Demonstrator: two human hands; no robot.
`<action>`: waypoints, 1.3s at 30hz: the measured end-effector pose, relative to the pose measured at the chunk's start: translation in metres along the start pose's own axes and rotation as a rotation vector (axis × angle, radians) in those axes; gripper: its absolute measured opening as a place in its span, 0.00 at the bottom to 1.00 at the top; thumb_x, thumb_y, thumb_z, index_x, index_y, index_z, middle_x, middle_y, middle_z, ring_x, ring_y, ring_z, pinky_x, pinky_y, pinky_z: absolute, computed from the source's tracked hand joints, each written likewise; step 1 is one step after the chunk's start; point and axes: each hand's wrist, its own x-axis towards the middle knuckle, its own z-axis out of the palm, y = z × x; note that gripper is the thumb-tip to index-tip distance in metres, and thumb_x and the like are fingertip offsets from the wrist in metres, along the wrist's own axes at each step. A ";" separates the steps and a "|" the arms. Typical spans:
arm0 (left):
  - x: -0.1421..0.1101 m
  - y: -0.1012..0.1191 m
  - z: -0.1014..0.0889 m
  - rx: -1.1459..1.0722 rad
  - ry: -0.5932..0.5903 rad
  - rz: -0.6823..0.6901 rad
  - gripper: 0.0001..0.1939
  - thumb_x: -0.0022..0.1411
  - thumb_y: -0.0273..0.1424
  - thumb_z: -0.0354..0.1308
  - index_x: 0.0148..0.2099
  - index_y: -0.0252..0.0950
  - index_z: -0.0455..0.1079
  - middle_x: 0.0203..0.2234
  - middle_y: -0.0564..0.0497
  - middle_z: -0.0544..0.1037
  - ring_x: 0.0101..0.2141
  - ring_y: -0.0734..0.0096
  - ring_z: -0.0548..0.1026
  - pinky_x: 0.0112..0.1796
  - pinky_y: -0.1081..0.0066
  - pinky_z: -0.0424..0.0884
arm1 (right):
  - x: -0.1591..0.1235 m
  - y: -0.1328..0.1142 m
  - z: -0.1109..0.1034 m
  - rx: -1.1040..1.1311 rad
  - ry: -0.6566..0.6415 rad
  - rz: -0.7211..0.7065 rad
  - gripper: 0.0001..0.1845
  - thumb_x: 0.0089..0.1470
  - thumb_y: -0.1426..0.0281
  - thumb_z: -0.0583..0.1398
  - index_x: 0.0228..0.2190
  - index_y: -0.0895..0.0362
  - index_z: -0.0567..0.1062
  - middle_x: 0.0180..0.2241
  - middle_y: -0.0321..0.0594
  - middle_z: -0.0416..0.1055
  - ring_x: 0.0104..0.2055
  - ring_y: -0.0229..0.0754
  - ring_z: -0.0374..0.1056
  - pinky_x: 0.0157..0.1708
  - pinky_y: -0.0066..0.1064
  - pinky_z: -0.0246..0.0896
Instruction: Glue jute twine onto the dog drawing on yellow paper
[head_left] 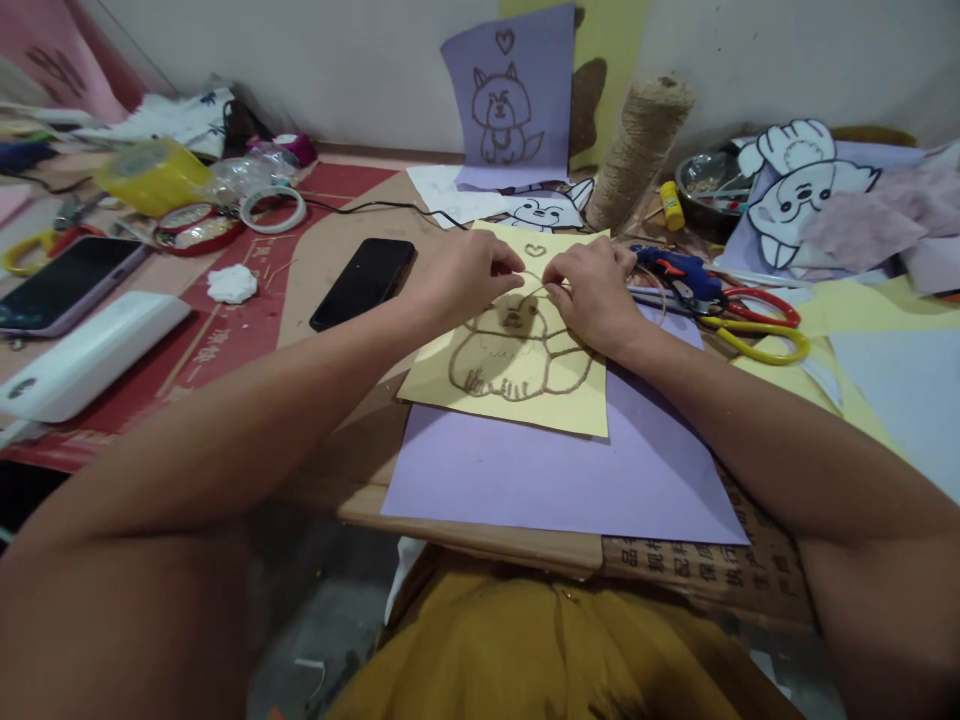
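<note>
A yellow sheet with a dog outline laid in brown twine lies on a purple sheet over a cardboard board. My left hand and my right hand rest on the top part of the yellow sheet, near the dog's head. Both hands pinch a thin strand of twine stretched between their fingertips. A small twine heart sits just above the hands on the sheet.
A black phone lies left of the sheet. A twine spool, a blue glue gun, red and yellow scissors stand at the right. A purple dog drawing leans on the wall. Tape rolls, another phone and a white box are at the left.
</note>
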 end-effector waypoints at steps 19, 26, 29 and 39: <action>0.009 -0.012 0.035 -0.212 -0.075 -0.003 0.04 0.62 0.29 0.69 0.38 0.39 0.86 0.35 0.50 0.88 0.35 0.66 0.82 0.40 0.69 0.76 | -0.002 0.024 -0.052 -0.044 -0.013 0.044 0.11 0.71 0.69 0.61 0.52 0.51 0.80 0.55 0.52 0.77 0.59 0.58 0.68 0.60 0.51 0.60; 0.016 -0.004 0.038 -0.185 -0.083 0.019 0.04 0.60 0.31 0.69 0.33 0.37 0.84 0.25 0.50 0.83 0.28 0.68 0.76 0.35 0.68 0.71 | -0.043 0.081 -0.110 -0.167 0.004 0.513 0.09 0.68 0.69 0.65 0.47 0.58 0.83 0.49 0.56 0.81 0.47 0.52 0.73 0.50 0.45 0.65; 0.019 -0.004 0.040 -0.172 -0.063 0.036 0.03 0.59 0.30 0.69 0.33 0.38 0.83 0.26 0.50 0.83 0.28 0.68 0.75 0.35 0.67 0.71 | -0.053 0.098 -0.106 -0.188 -0.105 0.620 0.17 0.70 0.61 0.64 0.49 0.61 0.84 0.47 0.62 0.82 0.47 0.55 0.74 0.49 0.47 0.65; 0.019 -0.008 0.043 -0.200 -0.034 0.032 0.02 0.58 0.28 0.68 0.34 0.40 0.83 0.26 0.51 0.83 0.30 0.65 0.77 0.37 0.66 0.72 | -0.011 0.107 -0.081 -0.148 -0.166 0.856 0.18 0.61 0.67 0.68 0.49 0.62 0.86 0.40 0.61 0.82 0.43 0.61 0.77 0.42 0.49 0.70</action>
